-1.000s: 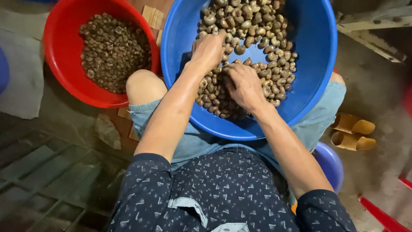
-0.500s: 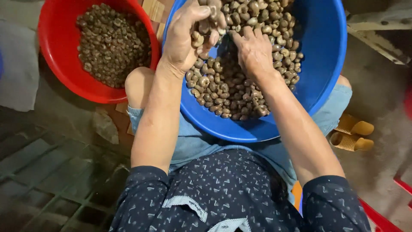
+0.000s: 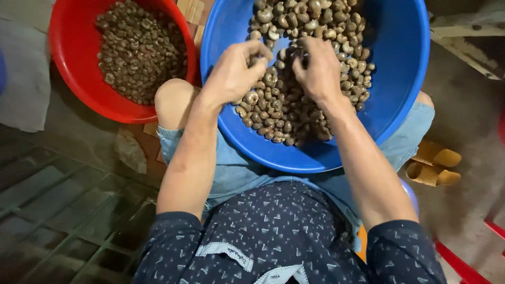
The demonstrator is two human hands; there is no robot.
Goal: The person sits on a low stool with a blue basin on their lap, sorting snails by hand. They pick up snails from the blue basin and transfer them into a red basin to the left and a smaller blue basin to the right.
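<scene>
A large blue basin (image 3: pixel 394 89) rests on my lap, filled with pale brown, curved nuts (image 3: pixel 294 100). My left hand (image 3: pixel 234 73) hovers over the left side of the pile, fingers curled around a few nuts. Over the middle of the pile, my right hand (image 3: pixel 318 68) has its fingers bent down among the nuts; whether it grips any is hidden. To the left on the floor stands a red basin (image 3: pixel 73 79) holding darker, smaller nuts (image 3: pixel 139 50).
A pair of tan sandals (image 3: pixel 434 163) lies on the floor to the right. A metal grate (image 3: pixel 63 210) covers the floor at lower left. A grey cloth (image 3: pixel 23 79) lies left of the red basin. Red plastic edge (image 3: pixel 463 263) at lower right.
My left hand lifted out of the pile with nuts, then came back down and left over the blue basin. My right hand shifted further up the pile.
</scene>
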